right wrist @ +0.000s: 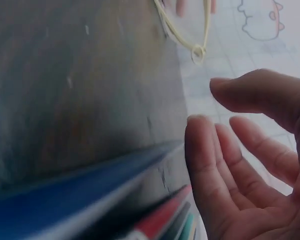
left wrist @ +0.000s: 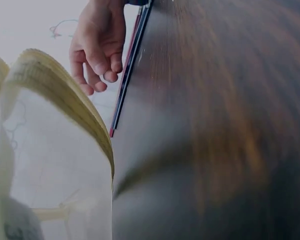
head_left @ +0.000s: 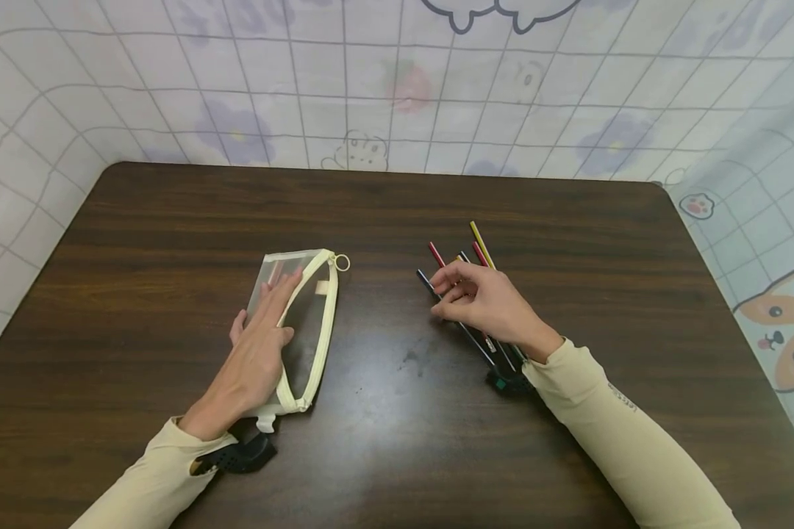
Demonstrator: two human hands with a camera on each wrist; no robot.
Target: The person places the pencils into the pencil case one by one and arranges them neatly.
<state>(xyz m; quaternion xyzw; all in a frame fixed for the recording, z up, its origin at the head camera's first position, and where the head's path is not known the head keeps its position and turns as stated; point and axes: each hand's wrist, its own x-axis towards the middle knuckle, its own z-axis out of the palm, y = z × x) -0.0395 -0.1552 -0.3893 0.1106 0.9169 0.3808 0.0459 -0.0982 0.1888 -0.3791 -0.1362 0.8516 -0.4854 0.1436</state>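
A see-through zip pouch [head_left: 311,323] with cream zipper edging lies on the left of the table, its mouth gaping to the right. My left hand [head_left: 256,353] rests on it with straight fingers along the zipper's left side. To the right, my right hand [head_left: 486,305] hovers over a loose bunch of colored pencils, among them a yellow pencil [head_left: 481,242], a red pencil [head_left: 436,253] and a dark blue pencil [head_left: 476,344]. In the right wrist view its thumb stands apart from the fingers, and a blue pencil [right wrist: 85,192] passes close by the index fingertip. Nothing is between them.
The dark wooden table [head_left: 384,220] has rounded back corners. Behind and beside it hangs a white grid-patterned cloth [head_left: 397,81] with cartoon prints. A ring pull [head_left: 342,262] sits at the pouch's far corner. Each wrist wears a black device [head_left: 245,454].
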